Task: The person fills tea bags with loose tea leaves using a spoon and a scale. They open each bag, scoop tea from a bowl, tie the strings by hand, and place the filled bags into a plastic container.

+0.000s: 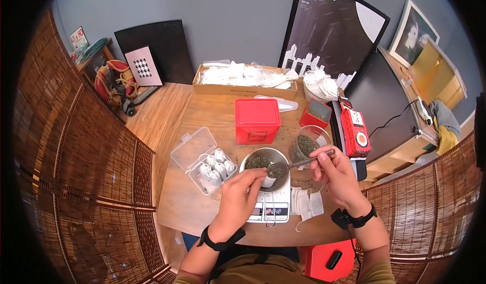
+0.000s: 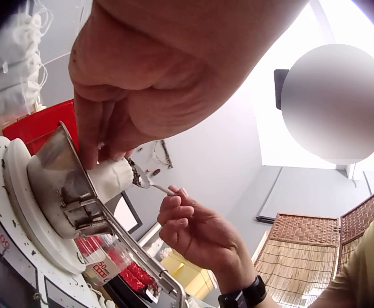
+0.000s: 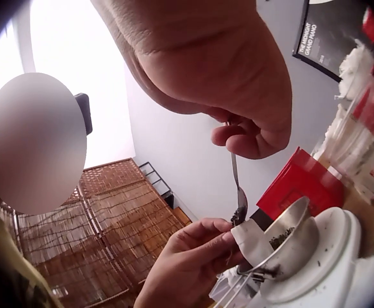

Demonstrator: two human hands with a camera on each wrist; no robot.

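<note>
My left hand (image 1: 237, 199) pinches a small white tea bag (image 3: 252, 242) at its side, low over a metal bowl (image 2: 53, 173) with a wire handle. Dried leaves (image 1: 257, 162) lie in the bowl, which stands on a white kitchen scale (image 1: 282, 210). Between thumb and fingers, my right hand (image 1: 338, 178) holds a metal spoon (image 1: 304, 162) by its handle. In both wrist views the spoon's tip, bearing dark leaves, is right at the bag's open mouth.
Left of the scale, a clear plastic box (image 1: 195, 143) holds several filled tea bags (image 1: 215, 170). Behind the bowl stands a red tin (image 1: 257, 124); a clear tub (image 1: 293, 149) of leaves is at its right. Flat white bags (image 1: 310, 204) lie right of the scale.
</note>
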